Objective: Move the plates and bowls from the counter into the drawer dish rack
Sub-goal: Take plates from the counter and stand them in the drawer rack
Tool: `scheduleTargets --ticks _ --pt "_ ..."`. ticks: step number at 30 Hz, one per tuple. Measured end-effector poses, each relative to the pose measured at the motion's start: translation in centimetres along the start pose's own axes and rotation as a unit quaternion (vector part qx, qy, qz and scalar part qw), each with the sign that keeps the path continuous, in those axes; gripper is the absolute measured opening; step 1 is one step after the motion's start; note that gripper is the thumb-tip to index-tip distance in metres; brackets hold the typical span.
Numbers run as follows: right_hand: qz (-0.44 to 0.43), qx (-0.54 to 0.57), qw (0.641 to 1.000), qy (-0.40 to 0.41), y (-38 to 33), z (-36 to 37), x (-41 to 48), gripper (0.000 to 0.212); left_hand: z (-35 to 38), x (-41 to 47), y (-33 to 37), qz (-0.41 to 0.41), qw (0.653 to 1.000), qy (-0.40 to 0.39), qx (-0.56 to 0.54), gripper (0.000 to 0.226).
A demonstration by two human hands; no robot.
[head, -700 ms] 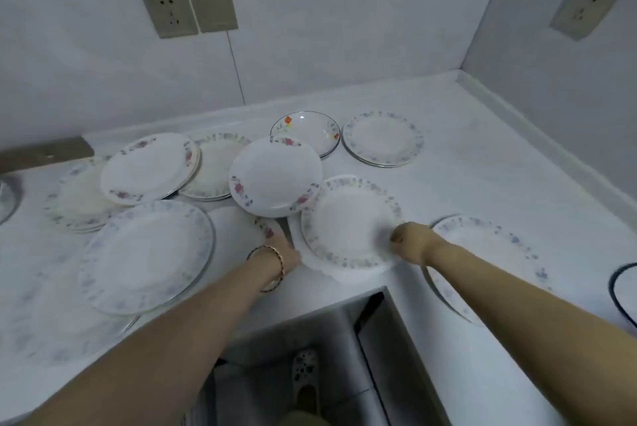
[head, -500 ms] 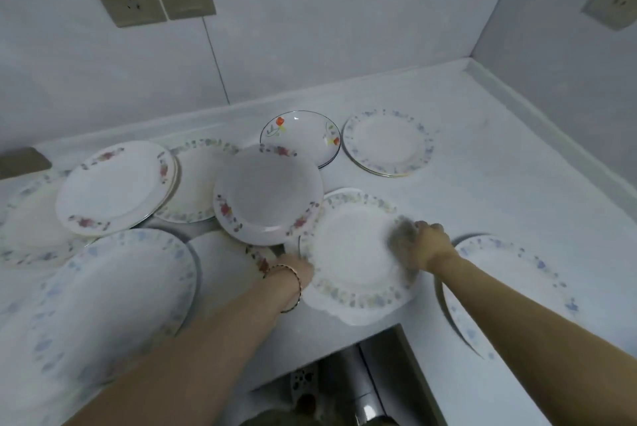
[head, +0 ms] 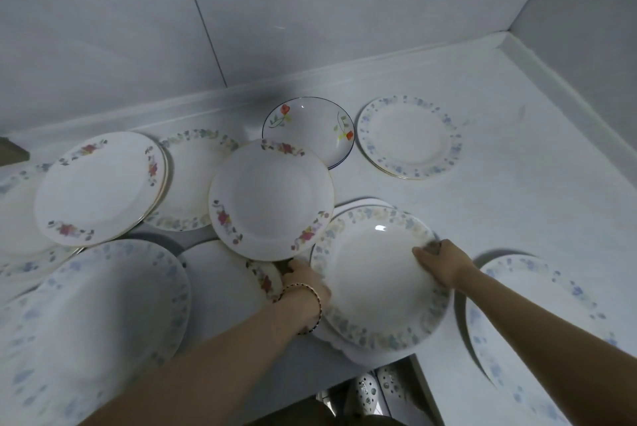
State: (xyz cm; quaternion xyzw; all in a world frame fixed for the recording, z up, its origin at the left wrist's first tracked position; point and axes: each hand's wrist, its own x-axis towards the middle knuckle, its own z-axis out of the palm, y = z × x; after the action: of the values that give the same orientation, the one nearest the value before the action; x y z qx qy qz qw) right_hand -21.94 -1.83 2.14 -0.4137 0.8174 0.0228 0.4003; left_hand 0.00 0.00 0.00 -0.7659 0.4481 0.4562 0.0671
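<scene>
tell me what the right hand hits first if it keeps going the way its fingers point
The right hand points up-left across the plate it grips. Past that plate's far rim, it would probably meet the red-flowered plate first, though depth is unclear.

Our arms are bare from the near edge of the view up to the hands, with no sleeves showing. On our left wrist we wear a thin bracelet (head: 312,301), a slim band looped twice with small dark and light segments alternating along it. Our left hand (head: 305,279) and right hand (head: 444,263) carry no rings or gloves that we can make out. Our right wrist is bare.
</scene>
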Motion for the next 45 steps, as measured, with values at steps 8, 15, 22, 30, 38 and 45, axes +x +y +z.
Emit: scheduleTargets --ticks 8,15,22,30,38,45 --pt "0.006 0.007 1.0 0.014 1.1 -1.3 -1.6 0.055 -1.3 -1.3 -0.3 0.027 0.995 -0.09 -0.035 0.06" --pt "-0.063 -0.015 0.996 0.063 4.9 -3.7 -5.2 0.032 -0.3 -4.8 0.4 0.039 0.989 -0.107 -0.094 0.066" --pt "-0.132 0.033 0.984 0.113 5.6 -3.4 -9.8 0.048 -1.6 -11.0 -2.1 0.107 0.979 0.019 -0.171 0.076" --pt "-0.219 -0.007 0.974 0.053 6.1 3.4 -16.3 0.053 0.7 -20.5 -14.8 0.027 0.962 0.102 -0.251 0.077" --pt "-0.282 -0.076 0.952 -0.091 6.1 15.1 -26.6 0.047 3.1 -28.0 -30.5 -0.103 0.934 0.139 -0.311 0.061" --pt "-0.255 -0.115 0.941 -0.19 4.7 27.5 -31.5 0.057 3.0 -28.9 -43.7 -0.178 0.926 0.126 -0.307 0.067"
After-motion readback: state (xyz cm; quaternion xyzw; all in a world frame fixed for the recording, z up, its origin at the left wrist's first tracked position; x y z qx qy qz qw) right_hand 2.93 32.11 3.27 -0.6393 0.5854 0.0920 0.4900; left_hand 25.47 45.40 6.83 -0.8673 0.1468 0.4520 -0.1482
